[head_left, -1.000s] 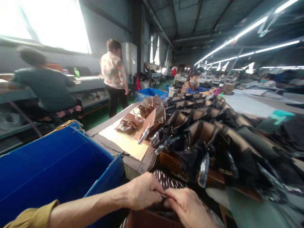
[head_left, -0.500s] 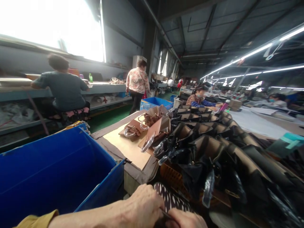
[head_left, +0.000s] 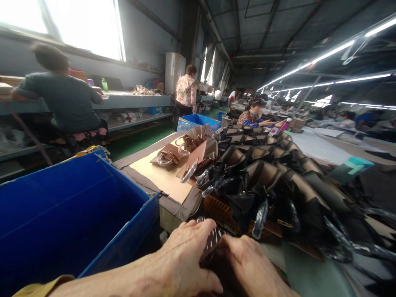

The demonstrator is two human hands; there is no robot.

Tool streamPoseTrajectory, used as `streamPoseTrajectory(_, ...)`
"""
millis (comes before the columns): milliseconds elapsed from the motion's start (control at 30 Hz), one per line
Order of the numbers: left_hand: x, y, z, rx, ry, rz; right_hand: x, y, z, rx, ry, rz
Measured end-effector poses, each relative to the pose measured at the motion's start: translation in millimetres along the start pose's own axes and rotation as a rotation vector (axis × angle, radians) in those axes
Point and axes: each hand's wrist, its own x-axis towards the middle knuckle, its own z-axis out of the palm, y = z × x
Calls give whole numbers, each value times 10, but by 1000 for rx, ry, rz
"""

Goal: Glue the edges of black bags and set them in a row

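Note:
My left hand (head_left: 188,255) and my right hand (head_left: 247,260) are close together at the bottom centre. Between them is a dark brown piece of soft material (head_left: 221,258), its lower part cut off by the frame edge. My left thumb and fingers are spread around its left side. The right hand is closed over its upper right edge, with fingertips hidden. Dark cloth with white flecks (head_left: 213,240) shows just behind the hands. Beyond them lie black handbags (head_left: 244,202) with plastic-wrapped handles, and several brown handbags (head_left: 198,159).
A large blue bin (head_left: 120,243) stands at left, and a smaller blue bin (head_left: 198,120) farther back. An orange crate (head_left: 216,208) sits under the black bags. The table (head_left: 148,171) carries a tan sheet. One person sits at left, another stands beyond, and others work at right.
My hands have risen and moved apart, the left thumb now spread and more brown material showing. The view has tilted down and shifted. The person in the flowered top is farther away.

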Motion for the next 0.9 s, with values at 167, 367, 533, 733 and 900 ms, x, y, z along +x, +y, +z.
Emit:
streamPoseTrajectory(167, 102, -95, 58, -335, 105, 0, 81, -63, -538, -192, -21, 78)
streamPoseTrajectory(367, 409, -173, 320, -712, 123, -8, 181, 92, -621, -133, -51, 149)
streamPoseTrajectory(533, 705, -332, 341, -445, 54, -35, 120, 146, -591, -36, -74, 124)
streamPoseTrajectory(733, 834, -375, 72, -291, -96, 18, 16, 252, -500, 76, -122, 76)
streamPoseTrajectory(900, 803, -364, 12, -224, -228, 84, -51, 391, -308, 164, -135, 57)
